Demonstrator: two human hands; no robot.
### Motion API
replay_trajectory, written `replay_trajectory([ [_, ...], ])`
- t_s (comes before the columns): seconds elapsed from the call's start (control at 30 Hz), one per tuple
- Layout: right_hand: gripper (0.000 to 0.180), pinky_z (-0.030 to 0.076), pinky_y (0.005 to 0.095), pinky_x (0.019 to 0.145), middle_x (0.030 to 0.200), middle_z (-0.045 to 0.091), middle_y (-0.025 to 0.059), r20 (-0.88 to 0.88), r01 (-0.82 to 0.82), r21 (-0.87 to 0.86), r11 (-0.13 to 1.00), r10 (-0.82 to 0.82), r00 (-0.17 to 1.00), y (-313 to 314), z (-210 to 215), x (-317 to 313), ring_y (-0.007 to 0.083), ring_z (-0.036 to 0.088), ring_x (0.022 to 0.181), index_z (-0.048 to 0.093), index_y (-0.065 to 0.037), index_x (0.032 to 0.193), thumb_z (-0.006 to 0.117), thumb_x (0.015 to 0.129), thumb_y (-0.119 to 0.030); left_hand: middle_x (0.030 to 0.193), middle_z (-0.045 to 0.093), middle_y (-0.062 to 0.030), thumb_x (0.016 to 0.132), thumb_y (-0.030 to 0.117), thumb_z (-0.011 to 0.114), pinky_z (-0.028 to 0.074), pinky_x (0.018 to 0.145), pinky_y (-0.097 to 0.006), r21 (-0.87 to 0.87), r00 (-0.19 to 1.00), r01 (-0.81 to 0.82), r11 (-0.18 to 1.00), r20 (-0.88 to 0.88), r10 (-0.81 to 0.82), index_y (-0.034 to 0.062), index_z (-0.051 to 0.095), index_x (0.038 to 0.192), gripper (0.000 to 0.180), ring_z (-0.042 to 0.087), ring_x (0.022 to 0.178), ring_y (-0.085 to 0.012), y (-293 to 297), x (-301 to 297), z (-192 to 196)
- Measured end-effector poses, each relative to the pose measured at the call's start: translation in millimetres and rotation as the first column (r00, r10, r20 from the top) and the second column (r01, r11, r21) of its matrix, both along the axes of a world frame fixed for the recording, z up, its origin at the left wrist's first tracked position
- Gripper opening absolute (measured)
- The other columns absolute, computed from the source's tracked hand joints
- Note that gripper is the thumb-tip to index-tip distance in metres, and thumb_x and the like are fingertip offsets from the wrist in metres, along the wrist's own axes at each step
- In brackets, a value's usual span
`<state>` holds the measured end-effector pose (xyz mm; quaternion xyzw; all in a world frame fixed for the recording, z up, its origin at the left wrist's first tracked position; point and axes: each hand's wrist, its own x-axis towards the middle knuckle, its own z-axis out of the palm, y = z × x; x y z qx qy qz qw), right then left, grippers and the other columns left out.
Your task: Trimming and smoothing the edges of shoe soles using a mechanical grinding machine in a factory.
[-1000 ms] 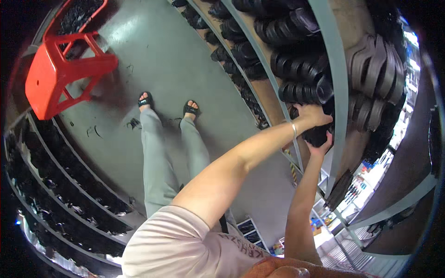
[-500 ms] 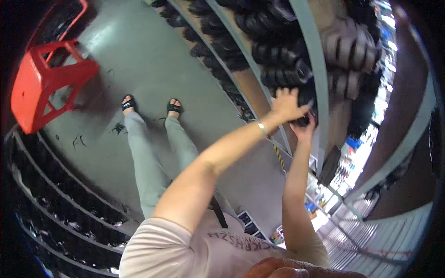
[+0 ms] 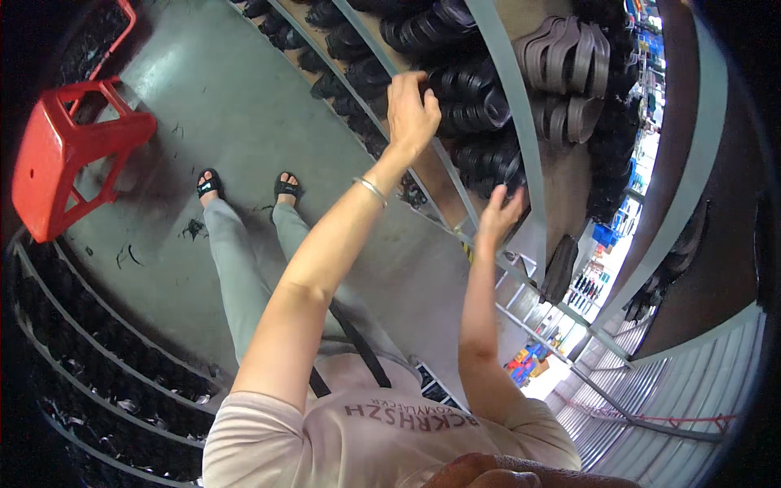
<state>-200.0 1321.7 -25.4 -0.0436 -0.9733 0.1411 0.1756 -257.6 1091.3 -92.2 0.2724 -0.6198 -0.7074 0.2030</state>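
Observation:
In the rack on the right, rows of black curved pieces that look like shoe soles (image 3: pixel 472 108) lie packed side by side. My left hand (image 3: pixel 412 114), with a bracelet at the wrist, is raised at the rack's edge beside this row. Its fingers bend slightly, the thumb stands apart, and nothing shows in it. My right hand (image 3: pixel 499 218) is at the near end of a lower black stack (image 3: pixel 490 163), fingers spread and holding nothing I can see. Whether its fingertips touch the stack I cannot tell.
Grey shelf edges (image 3: pixel 506 89) run past both hands. Brown sole-like pieces (image 3: pixel 564 55) fill the neighbouring bay. A red plastic stool (image 3: pixel 49 163) stands at the left on the grey floor (image 3: pixel 203 106). Another loaded rack (image 3: pixel 106 366) curves along the lower left.
My hands, close together at the black stack before, are now apart. The left has moved up and left along the rack; the right has drawn slightly left. The view has shifted too.

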Motion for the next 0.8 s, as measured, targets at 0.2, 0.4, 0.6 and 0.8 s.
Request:
replay_trajectory([
  [0.2,0.075,0.016,0.0520,0.106,0.142,0.020,0.0268,0.095,-0.177,0.031,0.984,0.173,0.980,-43.4,-14.8,43.7,0.0407,0.019,0.132,0.024,-0.005,0.142,0.061,0.084,-0.035,0.137,0.036,-0.0268,0.088,0.024,0.049,0.027,0.108,-0.041,-0.156,0.993,0.112,0.981,0.051,-0.106,-0.0060,0.038,0.130,0.053,0.032,0.129,-0.0398,2.6,-15.9,-15.6],
  [0.4,0.077,0.017,0.0535,0.104,0.141,0.019,0.0261,0.363,-0.327,-0.046,0.944,0.321,0.875,-72.6,-38.3,114.6,0.0428,0.021,0.128,0.026,-0.003,0.139,0.067,0.078,-0.027,0.132,0.037,-0.0286,0.086,0.030,0.056,0.030,0.104,-0.041,-0.020,0.977,0.117,0.993,0.184,-0.111,-0.0043,0.040,0.129,0.057,0.035,0.125,-0.0404,-0.8,50.8,-15.7],
  [0.6,0.075,0.022,0.0524,0.104,0.137,0.029,0.0288,0.649,-0.135,-0.045,0.990,0.132,0.749,-73.6,-82.1,166.6,0.0438,0.026,0.128,0.031,-0.001,0.135,0.066,0.078,-0.035,0.088,0.064,-0.0059,0.084,0.028,0.062,0.046,0.059,-0.027,0.395,0.737,0.285,0.874,0.492,-0.463,-0.0014,0.059,0.109,0.038,0.057,0.072,-0.0130,-94.6,250.3,-108.9],
  [0.8,0.077,0.034,0.0440,0.100,0.133,0.044,0.0184,0.284,0.591,-0.430,0.683,-0.519,0.806,62.1,-34.0,47.3,0.0296,0.043,0.120,0.042,0.003,0.129,0.049,0.085,-0.060,0.070,0.056,-0.0048,0.086,0.016,0.058,0.044,0.043,-0.029,0.509,0.741,-0.479,0.715,0.671,0.019,0.0045,0.056,0.091,0.013,0.052,0.050,-0.0168,-307.9,487.3,-130.7],
])
